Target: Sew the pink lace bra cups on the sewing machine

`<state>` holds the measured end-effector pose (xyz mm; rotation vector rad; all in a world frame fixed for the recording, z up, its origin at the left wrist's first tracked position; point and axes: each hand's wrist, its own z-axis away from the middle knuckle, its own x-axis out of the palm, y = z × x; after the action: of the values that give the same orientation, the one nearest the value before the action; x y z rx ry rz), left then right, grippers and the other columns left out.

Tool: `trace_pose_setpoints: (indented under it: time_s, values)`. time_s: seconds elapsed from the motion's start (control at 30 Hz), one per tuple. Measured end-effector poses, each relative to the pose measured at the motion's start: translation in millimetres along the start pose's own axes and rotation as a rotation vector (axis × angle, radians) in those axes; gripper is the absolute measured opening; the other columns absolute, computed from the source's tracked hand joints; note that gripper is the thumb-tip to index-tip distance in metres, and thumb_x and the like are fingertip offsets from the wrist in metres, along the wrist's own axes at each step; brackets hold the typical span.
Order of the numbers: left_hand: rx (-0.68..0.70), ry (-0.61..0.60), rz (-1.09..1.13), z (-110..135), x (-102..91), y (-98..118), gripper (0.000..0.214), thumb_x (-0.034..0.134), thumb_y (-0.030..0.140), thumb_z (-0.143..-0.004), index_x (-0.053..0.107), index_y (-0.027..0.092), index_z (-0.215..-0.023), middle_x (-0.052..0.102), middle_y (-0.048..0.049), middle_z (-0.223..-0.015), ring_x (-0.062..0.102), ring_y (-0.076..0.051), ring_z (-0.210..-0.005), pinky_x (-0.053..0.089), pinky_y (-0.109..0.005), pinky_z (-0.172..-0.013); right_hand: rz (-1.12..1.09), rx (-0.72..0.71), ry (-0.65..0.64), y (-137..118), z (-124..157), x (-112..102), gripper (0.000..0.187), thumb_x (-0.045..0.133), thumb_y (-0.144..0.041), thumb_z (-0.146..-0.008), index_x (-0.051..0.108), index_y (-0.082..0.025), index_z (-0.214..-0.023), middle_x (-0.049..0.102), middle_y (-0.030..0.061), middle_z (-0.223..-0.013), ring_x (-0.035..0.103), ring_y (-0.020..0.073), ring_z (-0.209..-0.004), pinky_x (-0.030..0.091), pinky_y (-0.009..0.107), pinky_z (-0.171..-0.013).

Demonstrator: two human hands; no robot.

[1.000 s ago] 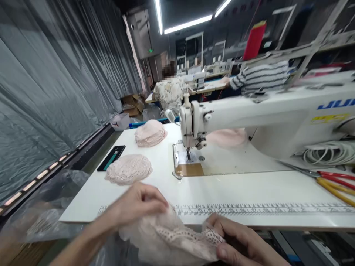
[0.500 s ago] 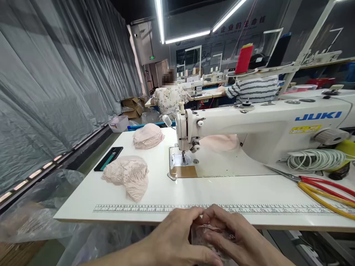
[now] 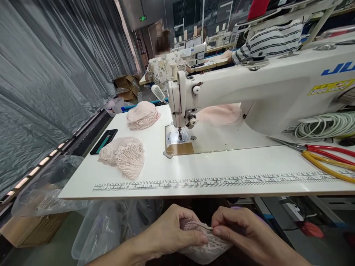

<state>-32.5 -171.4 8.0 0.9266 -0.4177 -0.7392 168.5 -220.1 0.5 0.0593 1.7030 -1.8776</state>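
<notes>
Below the table's front edge, both my hands hold a small pink lace piece. My left hand is closed around its left side, thumb pressed on top. My right hand pinches its upper right edge with fingers curled. On the white table lies a pile of pink lace pieces at the left. A second pink pile sits farther back. The white sewing machine stands across the table, its needle over the plate.
A black phone lies at the table's left edge. Red and yellow-handled scissors and a coil of white cord are at the right. Clear plastic bags hang below left. Two people sit at machines behind. A grey plastic curtain covers the left.
My hands have dropped from the table edge to below it, still on the lace piece. The view has tilted down and nearer the table.
</notes>
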Motion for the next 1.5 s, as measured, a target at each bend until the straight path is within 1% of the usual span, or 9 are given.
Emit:
trace_pose_setpoints:
  time_s: [0.23, 0.47, 0.73, 0.9, 1.0, 1.1, 1.27, 1.37, 1.5]
  values:
    - [-0.099, 0.008, 0.041, -2.3, 3.5, 2.1, 0.028, 0.073, 0.035, -0.061, 0.063, 0.010, -0.068, 0.045, 0.0055, -0.053, 0.033, -0.004, -0.047, 0.026, -0.017, -0.044, -0.147, -0.024, 0.052, 6.2, 6.1, -2.7, 0.030, 0.037, -0.039, -0.094, 0.046, -0.021, -0.071, 0.056, -0.0017, -0.066, 0.053, 0.0126, -0.062, 0.040, 0.022, -0.059]
    - [0.000, 0.009, 0.011, -3.2, 5.6, -7.5, 0.018, 0.065, 0.024, -0.067, 0.068, 0.008, -0.074, 0.052, 0.0023, -0.057, 0.040, -0.006, -0.053, 0.029, -0.017, -0.050, -0.080, 0.019, 0.023, 20.6, 8.2, 9.4, 0.025, 0.045, -0.041, -0.090, 0.057, -0.030, -0.109, 0.064, 0.0003, -0.102, 0.057, 0.0188, -0.094, 0.042, 0.027, -0.080]
    - [-0.030, 0.010, -0.017, -3.2, 3.4, -11.4, 0.017, 0.058, 0.017, -0.065, 0.069, 0.010, -0.076, 0.048, 0.0045, -0.052, 0.036, -0.005, -0.050, 0.026, -0.016, -0.047, -0.124, 0.041, -0.056, 18.6, 4.1, 10.0, 0.024, 0.048, -0.035, -0.088, 0.054, -0.021, -0.070, 0.050, -0.0051, -0.063, 0.047, 0.0109, -0.060, 0.035, 0.019, -0.055]
    - [-0.065, -0.006, 0.018, -5.7, 5.1, -12.6, 0.019, 0.063, 0.024, -0.065, 0.068, 0.008, -0.074, 0.048, 0.0041, -0.054, 0.036, -0.005, -0.049, 0.025, -0.017, -0.046, -0.355, -0.030, 0.042, 14.6, 1.4, 15.1, 0.028, 0.048, -0.040, -0.089, 0.049, -0.019, -0.069, 0.051, -0.0007, -0.075, 0.046, 0.0120, -0.066, 0.038, 0.022, -0.061]
    - [-0.108, -0.017, 0.043, -4.7, 7.3, -10.0, 0.019, 0.067, 0.026, -0.062, 0.068, 0.008, -0.069, 0.047, 0.0043, -0.052, 0.036, -0.004, -0.047, 0.025, -0.017, -0.044, -0.541, -0.071, -0.019, 14.5, 2.3, 19.6, 0.031, 0.042, -0.044, -0.092, 0.050, -0.019, -0.075, 0.051, -0.0015, -0.070, 0.041, 0.0080, -0.052, 0.036, 0.021, -0.052]
    - [-0.143, -0.038, 0.072, -1.1, 6.7, -7.0, 0.020, 0.071, 0.026, -0.057, 0.069, 0.009, -0.068, 0.049, 0.0039, -0.051, 0.037, -0.004, -0.046, 0.028, -0.017, -0.045, -0.252, -0.147, 0.016, 33.9, 11.1, 16.4, 0.031, 0.037, -0.037, -0.094, 0.049, -0.020, -0.070, 0.049, -0.0021, -0.061, 0.044, 0.0094, -0.050, 0.036, 0.020, -0.048]
    - [-0.200, -0.005, 0.110, -2.4, 2.9, -9.3, 0.023, 0.074, 0.029, -0.055, 0.071, 0.010, -0.068, 0.056, 0.0006, -0.053, 0.042, -0.006, -0.047, 0.028, -0.019, -0.045, 0.463, -0.183, 0.335, 83.8, 37.1, -2.4, 0.027, 0.036, -0.015, -0.083, 0.060, -0.026, -0.089, 0.065, 0.0029, -0.075, 0.060, 0.0157, -0.056, 0.043, 0.022, -0.046]
    - [-0.244, 0.026, 0.125, -8.3, 5.9, -10.7, 0.024, 0.075, 0.028, -0.052, 0.070, 0.009, -0.066, 0.057, 0.0002, -0.054, 0.043, -0.007, -0.048, 0.028, -0.019, -0.046, 0.509, -0.194, 0.247, 71.5, 41.8, -4.0, 0.033, 0.040, -0.013, -0.085, 0.056, -0.030, -0.108, 0.064, 0.0044, -0.103, 0.066, 0.0163, -0.075, 0.049, 0.021, -0.054]
    - [-0.233, 0.019, 0.159, -10.0, 11.9, -6.8, 0.020, 0.072, 0.027, -0.052, 0.065, 0.010, -0.059, 0.051, 0.0040, -0.049, 0.038, -0.005, -0.044, 0.025, -0.018, -0.042, 0.273, -0.311, 0.160, 24.5, 29.1, 9.0, 0.009, 0.046, -0.020, -0.090, 0.053, -0.025, -0.089, 0.060, 0.0004, -0.083, 0.062, 0.0114, -0.071, 0.048, 0.018, -0.062]
